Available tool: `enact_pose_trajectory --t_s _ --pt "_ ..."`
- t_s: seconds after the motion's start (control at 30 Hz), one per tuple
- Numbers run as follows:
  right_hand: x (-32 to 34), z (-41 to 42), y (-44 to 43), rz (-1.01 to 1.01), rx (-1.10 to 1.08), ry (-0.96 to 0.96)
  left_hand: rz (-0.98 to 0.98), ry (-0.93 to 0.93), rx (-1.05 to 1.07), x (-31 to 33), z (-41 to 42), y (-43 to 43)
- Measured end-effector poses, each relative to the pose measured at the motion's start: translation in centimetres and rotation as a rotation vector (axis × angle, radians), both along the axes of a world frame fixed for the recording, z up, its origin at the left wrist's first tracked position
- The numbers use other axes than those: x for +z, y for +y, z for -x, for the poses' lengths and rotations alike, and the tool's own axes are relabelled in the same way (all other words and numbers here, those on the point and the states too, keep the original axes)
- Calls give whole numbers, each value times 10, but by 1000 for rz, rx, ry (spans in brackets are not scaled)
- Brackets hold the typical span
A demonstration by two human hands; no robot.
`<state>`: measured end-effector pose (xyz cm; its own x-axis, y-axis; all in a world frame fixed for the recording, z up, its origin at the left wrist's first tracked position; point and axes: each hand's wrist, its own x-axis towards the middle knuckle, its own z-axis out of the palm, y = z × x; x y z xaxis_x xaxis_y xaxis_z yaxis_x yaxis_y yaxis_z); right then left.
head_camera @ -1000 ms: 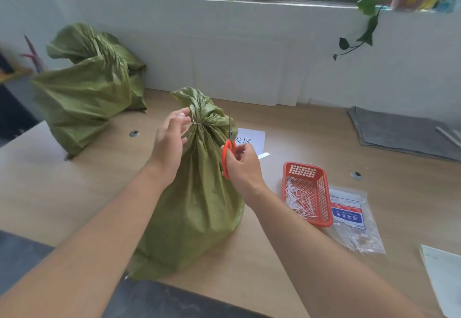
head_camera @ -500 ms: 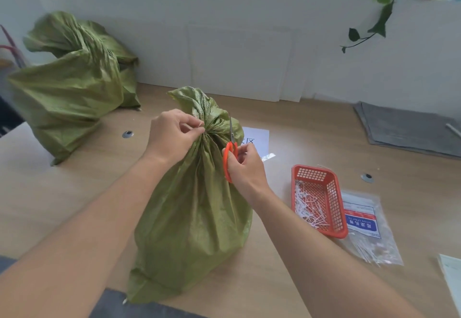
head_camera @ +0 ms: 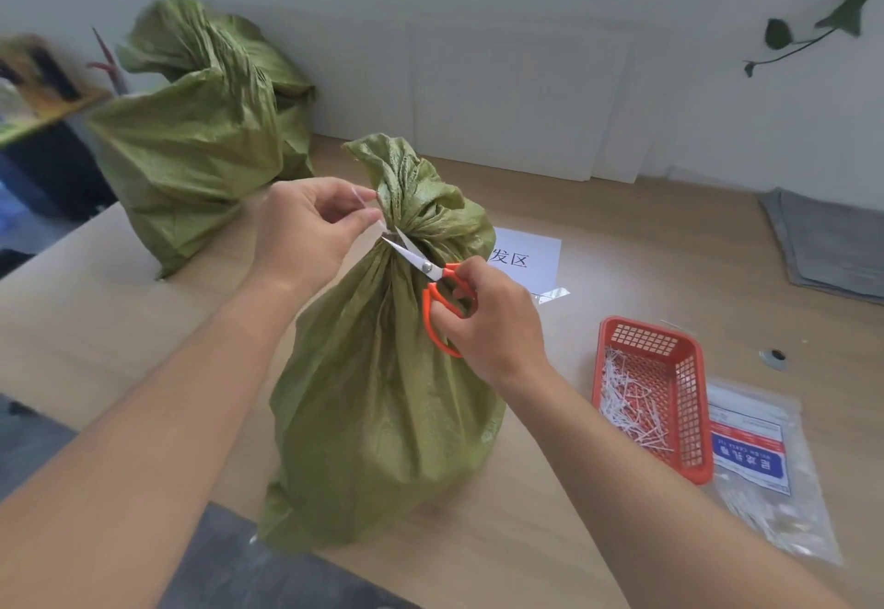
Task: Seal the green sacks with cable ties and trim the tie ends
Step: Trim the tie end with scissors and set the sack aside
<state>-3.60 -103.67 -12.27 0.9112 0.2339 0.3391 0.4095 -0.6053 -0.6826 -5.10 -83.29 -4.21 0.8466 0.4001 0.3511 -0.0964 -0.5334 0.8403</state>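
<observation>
Scissors [head_camera: 433, 273] have swung down from where they stood a moment ago, upright beside the neck of the sack [head_camera: 382, 369], and now lie aslant with the blades parted around the white tie [head_camera: 382, 226] at the gathered neck. The right hand [head_camera: 488, 321] grips the orange handles, fingers through the loops. The left hand [head_camera: 306, 230], which half a second back was clenched on the neck itself, has shifted to pinch the tie's loose tail between thumb and fingertips, drawing it out and away from the cloth.

That change says the cinching is done on this sack and the trimming is in hand: the tail is taut, the blades are at its root, and a squeeze should part it. The blades sit very near the woven cloth, so a careless cut could nick the sack; I cannot tell whether the lower blade touches it.

The sack stands upright near the front edge of the surface [head_camera: 598, 537], between the two forearms. A second sack [head_camera: 191, 139] sits well back on the left by the wall; whether it is tied I cannot make out. To the right a red basket [head_camera: 696, 417] holds white trimmed ends, and just beside it lies a clear bag of ties [head_camera: 765, 474].
</observation>
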Motion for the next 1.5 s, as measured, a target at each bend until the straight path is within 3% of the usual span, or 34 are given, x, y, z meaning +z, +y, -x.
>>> enact_pose_trajectory --t_s 0.7,1.13,1.23,1.4,1.5 --pt "21 5 6 173 -35 -91 -52 -14 -101 4 4 2" --pt "28 6 6 236 -41 -46 -97 -13 0 8 3 -1" --pt "23 4 7 152 -104 10 -51 -51 36 10 3 2" --pt "20 4 3 -186 -247 116 72 -83 59 11 -1 4" --pt "18 7 -1 -259 -285 159 112 -65 16 14 -4 -3"
